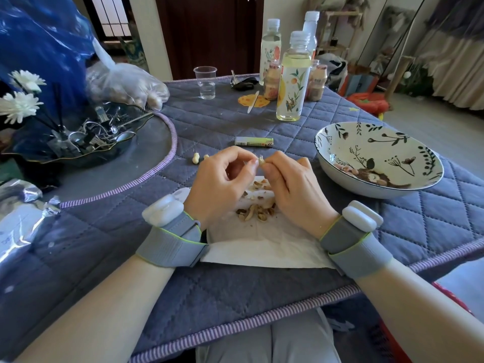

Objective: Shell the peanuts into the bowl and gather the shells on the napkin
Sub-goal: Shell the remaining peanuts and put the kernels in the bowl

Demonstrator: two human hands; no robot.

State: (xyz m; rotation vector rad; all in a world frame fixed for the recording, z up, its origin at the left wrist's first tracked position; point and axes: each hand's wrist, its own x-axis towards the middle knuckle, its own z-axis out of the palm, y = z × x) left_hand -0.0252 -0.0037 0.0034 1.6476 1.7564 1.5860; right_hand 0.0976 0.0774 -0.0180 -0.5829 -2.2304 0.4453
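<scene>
At the bench's near edge a white paper napkin (262, 239) catches the broken brown shells (258, 212). Directly above it, left hand (220, 183) and right hand (290, 184) both pinch one tan peanut (261, 161), so fragments should drop onto the paper. The white floral ceramic bowl (379, 158), holding a few kernels, sits toward the right edge, within reach. Two unshelled peanuts (197, 158) wait beyond.

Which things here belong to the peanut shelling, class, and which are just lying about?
In use:
- peanut, pinched by left hand and right hand
- bowl
- napkin
- shells
- spare peanut
- peanut bag

Lying about:
- bottles
- cup
- wrapped stick
- flowers
- dish of clips
</scene>
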